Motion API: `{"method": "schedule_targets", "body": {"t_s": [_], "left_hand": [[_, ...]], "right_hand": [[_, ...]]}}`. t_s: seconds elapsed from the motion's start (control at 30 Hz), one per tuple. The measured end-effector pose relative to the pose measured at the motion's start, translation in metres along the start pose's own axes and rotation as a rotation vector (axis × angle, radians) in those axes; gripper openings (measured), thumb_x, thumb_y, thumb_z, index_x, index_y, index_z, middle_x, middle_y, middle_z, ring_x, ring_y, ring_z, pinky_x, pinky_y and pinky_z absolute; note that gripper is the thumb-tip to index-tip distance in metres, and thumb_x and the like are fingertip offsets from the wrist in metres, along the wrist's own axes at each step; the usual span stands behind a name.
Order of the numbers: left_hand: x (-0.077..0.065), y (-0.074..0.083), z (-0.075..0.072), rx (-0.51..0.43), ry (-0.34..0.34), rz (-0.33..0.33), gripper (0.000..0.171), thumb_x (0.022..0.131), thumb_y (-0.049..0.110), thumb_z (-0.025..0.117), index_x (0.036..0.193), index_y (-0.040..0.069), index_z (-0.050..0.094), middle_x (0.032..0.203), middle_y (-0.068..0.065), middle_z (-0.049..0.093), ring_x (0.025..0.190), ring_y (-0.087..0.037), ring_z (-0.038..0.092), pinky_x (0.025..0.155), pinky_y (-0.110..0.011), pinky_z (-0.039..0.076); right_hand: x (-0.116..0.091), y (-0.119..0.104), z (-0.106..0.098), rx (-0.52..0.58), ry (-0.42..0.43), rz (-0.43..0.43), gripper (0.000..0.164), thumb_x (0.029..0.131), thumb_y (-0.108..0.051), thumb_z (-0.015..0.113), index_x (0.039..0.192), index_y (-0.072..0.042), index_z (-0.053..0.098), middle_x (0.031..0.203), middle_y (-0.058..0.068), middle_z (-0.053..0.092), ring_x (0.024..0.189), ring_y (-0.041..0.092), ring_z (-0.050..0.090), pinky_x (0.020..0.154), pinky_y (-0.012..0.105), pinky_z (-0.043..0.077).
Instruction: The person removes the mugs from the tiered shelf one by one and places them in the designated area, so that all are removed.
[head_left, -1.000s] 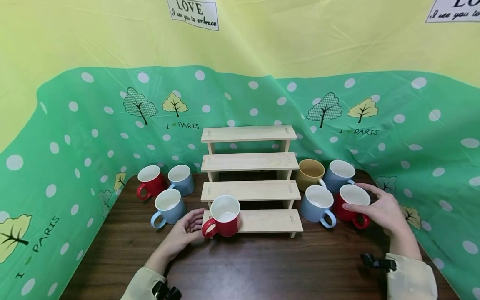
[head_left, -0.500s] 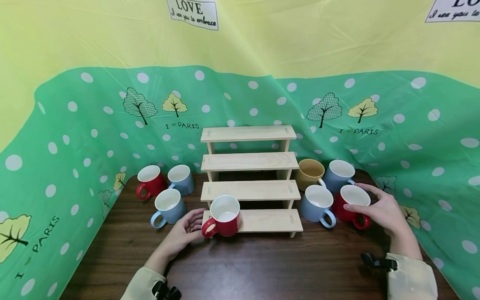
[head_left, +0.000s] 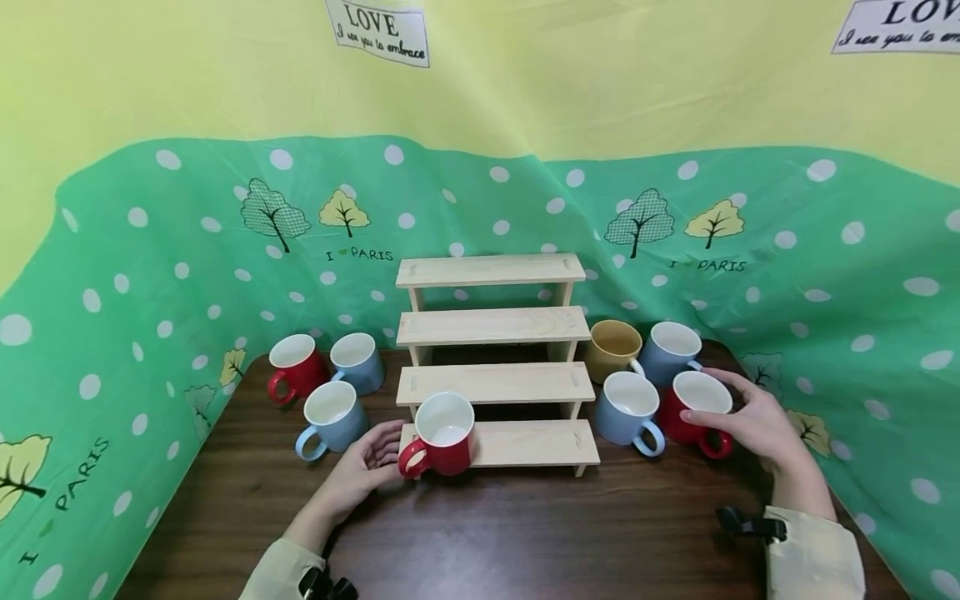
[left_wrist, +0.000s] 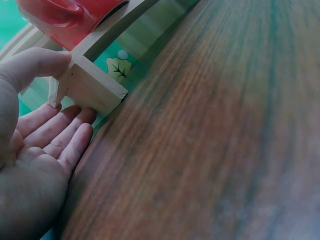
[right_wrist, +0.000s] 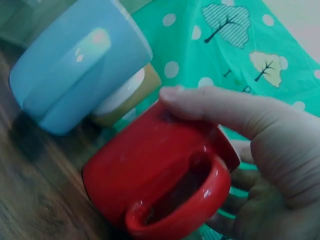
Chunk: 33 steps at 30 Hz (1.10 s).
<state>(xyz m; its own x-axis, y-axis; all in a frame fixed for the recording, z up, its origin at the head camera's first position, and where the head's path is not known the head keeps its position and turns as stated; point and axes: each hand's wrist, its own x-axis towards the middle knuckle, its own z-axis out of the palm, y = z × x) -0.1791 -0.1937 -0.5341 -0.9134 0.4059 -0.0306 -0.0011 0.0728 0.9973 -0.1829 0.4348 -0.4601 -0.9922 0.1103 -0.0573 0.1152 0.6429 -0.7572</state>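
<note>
A red mug point(head_left: 444, 442) with a white inside stands at the left end of the rack's lowest step point(head_left: 536, 443), its handle toward the front left. My left hand point(head_left: 362, 467) is beside that end of the step. In the left wrist view its thumb point(left_wrist: 50, 62) lies at the board's corner, with the loosely bent fingers beside the wooden support. At the right, my right hand point(head_left: 753, 421) holds another red mug point(head_left: 678, 421) between thumb and fingers. The right wrist view shows the thumb on this mug's point(right_wrist: 145, 155) side near the rim; the fingers are partly hidden behind it.
A wooden four-step rack point(head_left: 491, 325) stands mid-table point(head_left: 525, 533). Left of it are a red mug point(head_left: 300, 371) and two blue mugs point(head_left: 358, 367). To its right stand a yellow mug point(head_left: 611, 354) and two blue mugs point(head_left: 624, 412). A patterned cloth point(head_left: 480, 192) hangs behind.
The head view has shifted slightly, so everything appears a little to the left and lower. Both hands and the mugs keep their places.
</note>
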Motion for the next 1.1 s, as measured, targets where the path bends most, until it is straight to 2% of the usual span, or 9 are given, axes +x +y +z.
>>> {"method": "schedule_targets", "body": {"t_s": [0.13,0.27,0.47,0.67,0.77,0.87,1.0,1.1], "left_hand": [[-0.004,0.0,-0.003,-0.003,0.005,-0.014,0.074,0.1,0.007,0.078,0.163,0.0,0.04,0.156,-0.025,0.055,0.133,-0.021,0.064,0.108,-0.026,0.055],[-0.004,0.003,-0.003,-0.004,-0.002,-0.03,0.073,0.1,0.008,0.078,0.163,0.0,0.04,0.156,-0.024,0.055,0.134,-0.025,0.063,0.109,-0.027,0.054],[-0.003,0.015,0.001,0.04,-0.024,-0.071,0.074,0.1,0.011,0.078,0.162,-0.003,0.039,0.157,-0.027,0.054,0.134,-0.035,0.064,0.104,-0.027,0.057],[-0.002,0.034,0.004,0.16,-0.031,-0.081,0.074,0.1,0.011,0.079,0.16,-0.007,0.039,0.156,-0.03,0.054,0.128,-0.039,0.068,0.1,-0.029,0.06],[-0.001,0.041,0.004,0.207,-0.039,-0.079,0.074,0.1,0.011,0.08,0.159,-0.008,0.04,0.155,-0.031,0.055,0.126,-0.04,0.069,0.101,-0.036,0.061],[0.0,0.046,0.003,0.243,-0.052,-0.072,0.073,0.099,0.011,0.08,0.159,-0.007,0.042,0.154,-0.031,0.056,0.125,-0.04,0.07,0.1,-0.039,0.062],[-0.001,0.049,0.0,0.303,-0.053,-0.063,0.071,0.098,0.011,0.082,0.158,-0.004,0.046,0.155,-0.031,0.056,0.123,-0.04,0.071,0.099,-0.042,0.063],[-0.003,0.052,-0.002,0.348,-0.047,-0.058,0.07,0.098,0.011,0.082,0.157,-0.001,0.048,0.156,-0.03,0.055,0.122,-0.039,0.072,0.098,-0.043,0.063]], "right_hand": [[0.0,-0.002,0.004,0.025,-0.035,0.007,0.104,0.092,-0.041,0.09,0.167,0.001,0.031,0.154,0.04,0.042,0.13,0.056,0.044,0.096,0.075,0.05],[-0.001,-0.003,0.003,0.004,-0.037,0.006,0.105,0.091,-0.042,0.09,0.167,0.002,0.031,0.154,0.041,0.042,0.129,0.058,0.044,0.097,0.077,0.049],[-0.001,-0.007,-0.003,-0.102,-0.052,-0.028,0.104,0.088,-0.045,0.092,0.162,0.005,0.037,0.147,0.041,0.049,0.122,0.055,0.051,0.09,0.068,0.056],[0.004,-0.012,-0.015,-0.224,-0.099,-0.078,0.108,0.084,-0.047,0.094,0.16,0.008,0.039,0.145,0.043,0.052,0.12,0.056,0.054,0.089,0.069,0.058],[0.005,-0.017,-0.021,-0.255,-0.108,-0.11,0.107,0.083,-0.045,0.095,0.158,0.008,0.042,0.141,0.041,0.057,0.116,0.052,0.058,0.085,0.059,0.062],[0.005,-0.023,-0.025,-0.286,-0.085,-0.155,0.104,0.083,-0.047,0.096,0.156,0.008,0.046,0.14,0.038,0.06,0.114,0.049,0.064,0.081,0.048,0.062],[-0.001,-0.036,-0.025,-0.348,0.005,-0.209,0.1,0.083,-0.052,0.095,0.152,0.006,0.052,0.139,0.035,0.058,0.114,0.049,0.063,0.084,0.057,0.062],[-0.011,-0.05,-0.021,-0.346,0.077,-0.24,0.094,0.083,-0.052,0.095,0.149,0.002,0.056,0.134,0.03,0.059,0.108,0.045,0.061,0.08,0.05,0.063]]}}
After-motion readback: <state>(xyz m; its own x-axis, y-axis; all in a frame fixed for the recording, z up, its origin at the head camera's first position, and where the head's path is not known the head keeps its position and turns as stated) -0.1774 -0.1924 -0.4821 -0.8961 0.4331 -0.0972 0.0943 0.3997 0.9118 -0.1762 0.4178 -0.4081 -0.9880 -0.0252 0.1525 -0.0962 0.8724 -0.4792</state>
